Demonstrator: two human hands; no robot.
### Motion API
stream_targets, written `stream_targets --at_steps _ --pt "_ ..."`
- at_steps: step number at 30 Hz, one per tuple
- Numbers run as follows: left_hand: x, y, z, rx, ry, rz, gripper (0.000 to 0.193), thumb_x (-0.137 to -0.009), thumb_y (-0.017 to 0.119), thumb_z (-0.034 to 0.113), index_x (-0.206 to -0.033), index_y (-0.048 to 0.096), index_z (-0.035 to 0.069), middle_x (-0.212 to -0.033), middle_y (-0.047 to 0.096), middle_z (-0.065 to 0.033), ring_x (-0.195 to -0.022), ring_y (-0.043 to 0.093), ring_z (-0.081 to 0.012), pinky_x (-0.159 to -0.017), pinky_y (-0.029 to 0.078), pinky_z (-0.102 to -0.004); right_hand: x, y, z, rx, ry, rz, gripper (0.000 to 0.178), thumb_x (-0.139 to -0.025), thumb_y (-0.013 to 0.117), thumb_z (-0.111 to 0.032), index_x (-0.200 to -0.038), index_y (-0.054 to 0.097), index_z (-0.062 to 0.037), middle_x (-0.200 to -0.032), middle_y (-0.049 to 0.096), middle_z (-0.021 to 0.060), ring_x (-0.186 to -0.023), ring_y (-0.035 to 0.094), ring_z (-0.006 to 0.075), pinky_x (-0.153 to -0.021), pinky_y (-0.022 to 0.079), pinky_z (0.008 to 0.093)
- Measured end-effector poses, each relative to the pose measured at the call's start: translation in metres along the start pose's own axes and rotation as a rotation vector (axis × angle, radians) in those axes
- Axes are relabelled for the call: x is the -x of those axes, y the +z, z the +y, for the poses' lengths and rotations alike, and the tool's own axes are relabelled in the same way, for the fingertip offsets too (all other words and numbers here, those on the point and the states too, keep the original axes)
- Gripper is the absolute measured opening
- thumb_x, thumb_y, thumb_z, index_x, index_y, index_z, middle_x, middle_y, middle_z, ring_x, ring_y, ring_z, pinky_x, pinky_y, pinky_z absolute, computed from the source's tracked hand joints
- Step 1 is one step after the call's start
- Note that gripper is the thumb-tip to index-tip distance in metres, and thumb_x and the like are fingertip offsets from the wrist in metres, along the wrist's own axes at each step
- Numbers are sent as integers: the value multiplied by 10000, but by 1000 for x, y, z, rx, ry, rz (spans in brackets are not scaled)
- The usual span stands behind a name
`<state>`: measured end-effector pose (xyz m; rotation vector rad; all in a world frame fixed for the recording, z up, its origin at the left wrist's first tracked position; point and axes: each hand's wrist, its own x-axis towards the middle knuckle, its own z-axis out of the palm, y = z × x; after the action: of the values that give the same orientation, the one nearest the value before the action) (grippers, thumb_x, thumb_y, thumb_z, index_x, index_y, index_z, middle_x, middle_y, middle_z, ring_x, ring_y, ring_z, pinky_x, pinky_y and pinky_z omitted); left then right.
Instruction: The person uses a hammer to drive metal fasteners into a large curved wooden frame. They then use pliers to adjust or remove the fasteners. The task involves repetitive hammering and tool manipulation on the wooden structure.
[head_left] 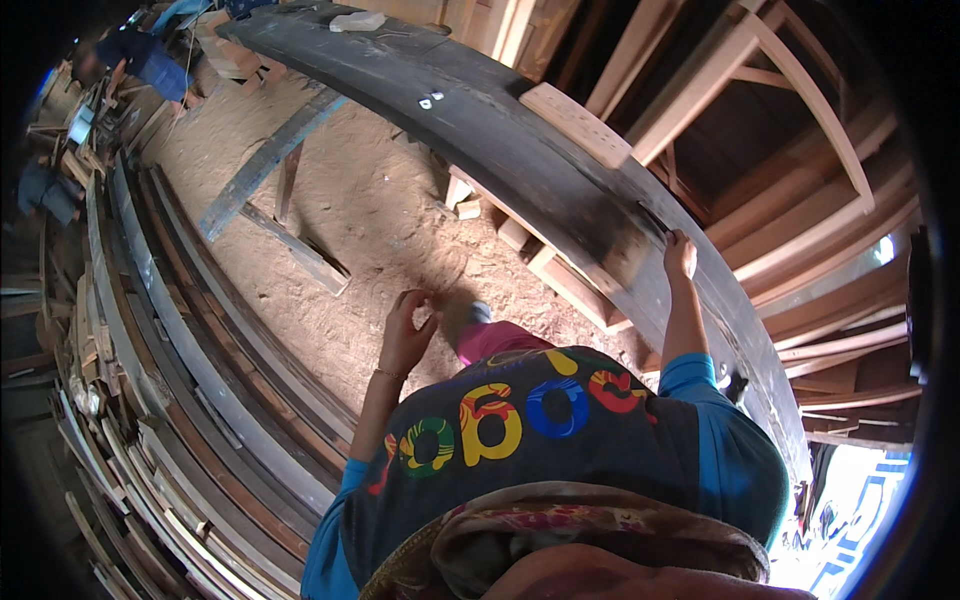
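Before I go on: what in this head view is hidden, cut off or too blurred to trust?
- Right hand, head view: motion blur covers the dark plank beside it, so whether it holds anything cannot be told.
- Left hand: hangs over the sawdust floor with curled fingers hiding the palm; empty or not is unclear.
- Small white bits on the plank: too small to identify.
- Person at far end: tiny, cut by the dark fisheye rim.

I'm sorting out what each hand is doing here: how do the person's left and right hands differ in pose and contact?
The right hand is stretched forward with its fingers on the edge of the long dark plank; the left hand hangs free above the sandy floor, touching nothing. The right arm is extended, the left bent, fingers loosely curled. Both are bare and hold nothing.
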<state>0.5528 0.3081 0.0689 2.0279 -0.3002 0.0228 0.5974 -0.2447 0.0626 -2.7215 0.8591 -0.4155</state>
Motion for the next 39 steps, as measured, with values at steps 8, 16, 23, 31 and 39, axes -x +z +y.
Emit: stream_targets --at_steps 8,16,23,31,39 --pt "-106 -64 -73 -58 -158 39 305 -788 712 112 -1055 599 15 -1002 606 -137 -906 602 -281 -768 498 -357 -58 45 -84 69 -189 152 195 -836 639 -193 -1004 691 -110 -902 572 121 -935 551 308 -810 451 417" --pt "-250 -198 -108 -285 -14 266 475 -782 739 157 -1190 536 24 -1072 576 -145 -1005 556 -272 -845 461 -353 -68 47 -99 224 -186 -65 298 -816 637 -161 -1092 585 -60 -1004 566 175 -997 529 373 -852 446 461" --pt "-462 -316 -126 -465 158 455 498 -796 730 221 -1203 513 32 -1186 506 -184 -1094 495 -345 -921 413 -428 -67 49 -154 534 232 -82 573 -905 531 -449 -1419 369 -254 -1354 399 196 -1231 387 400 -946 402 530" --pt "-814 -365 -234 -819 299 391 521 -802 696 249 -1229 475 49 -1248 465 -212 -1189 410 -398 -987 364 -493 -58 11 -252 546 526 -54 631 -892 552 -445 -1453 307 -291 -1463 290 208 -1342 248 420 -1055 253 572" --pt "-1042 -373 -329 -1284 -205 -52 560 -908 495 148 -1431 298 175 -1495 259 -86 -1406 201 -313 -1110 269 -450 2 -7 -294 355 658 -38 843 -760 646 -366 -1482 246 -195 -1447 266 305 -1356 217 456 -1110 137 552"
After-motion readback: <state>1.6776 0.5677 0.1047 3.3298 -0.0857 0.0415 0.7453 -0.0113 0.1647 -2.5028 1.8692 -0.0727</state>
